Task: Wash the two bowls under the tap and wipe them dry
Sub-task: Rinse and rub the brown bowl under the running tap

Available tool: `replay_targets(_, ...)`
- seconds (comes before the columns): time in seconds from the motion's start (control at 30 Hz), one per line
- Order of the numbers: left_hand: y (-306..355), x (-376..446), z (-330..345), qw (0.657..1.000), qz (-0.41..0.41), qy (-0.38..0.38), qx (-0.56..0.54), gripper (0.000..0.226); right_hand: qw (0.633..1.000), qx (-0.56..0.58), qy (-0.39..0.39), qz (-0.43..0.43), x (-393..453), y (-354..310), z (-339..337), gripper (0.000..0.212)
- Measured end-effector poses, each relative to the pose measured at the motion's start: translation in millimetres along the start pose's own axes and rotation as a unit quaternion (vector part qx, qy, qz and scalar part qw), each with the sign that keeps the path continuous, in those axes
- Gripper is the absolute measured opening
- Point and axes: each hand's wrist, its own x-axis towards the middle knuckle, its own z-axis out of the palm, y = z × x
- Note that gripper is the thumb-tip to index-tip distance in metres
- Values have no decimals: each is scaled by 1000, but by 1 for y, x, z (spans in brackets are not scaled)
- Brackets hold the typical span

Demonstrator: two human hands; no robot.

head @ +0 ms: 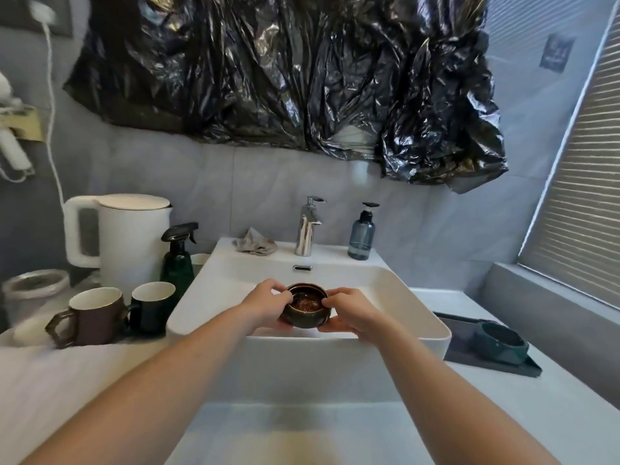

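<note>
Over the white basin (416, 297), held above its hollow — a small dark brown bowl (304, 310) with reddish-brown specks inside. Left hand (265, 305) grips the bowl's left side, fingers curled over the rim; right hand (349, 312) grips the right side the same way, thumb at the rim. Both forearms reach in from the lower edge. Chrome tap (307, 229) stands on the basin's back ledge, no water visible from it. Crumpled grey cloth (255, 242) lies left of the tap; blue pump bottle (361, 233) stands right of it. Second bowl (498, 342), dark green, sits on a dark tray (459, 344) on the table right of the basin. Left of the basin — a dark spray bottle (177, 253), a white kettle (117, 236), a brown mug (92, 317) and a dark mug (152, 305) side by side. Black plastic sheeting (285, 72) covers the wall above.
</note>
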Motion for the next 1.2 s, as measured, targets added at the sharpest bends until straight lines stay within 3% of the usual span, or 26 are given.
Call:
replay_targets(0.37,4,48,-3,997,-20,-31,-67,16,997,71,8,0,28,1,-4,17)
replay_targets(0.5,23,91,-7,999,-16,-26,-35,19,999,-11,14,-36,54,-17,-14,20)
replay_targets(0.57,29,111,-6,999,-7,-25,-19,20,994,-43,66,-78,77,-26,-20,29)
replay_targets(0.7,22,137,8,1000,7,-16,-12,22,951,-48,202,-230,115,-52,-30,29)
replay_targets(0.83,8,149,14,1000,20,-1,-2,24,908,-94,226,-339,133,-91,-29,32)
replay_targets(1.0,0,152,13,999,35,26,-7,21,862,-253,240,-367,153,-120,-21,28)
replay_targets(1.2,-8,159,15,999,36,32,12,20,854,-238,268,-378,166,-123,-24,17)
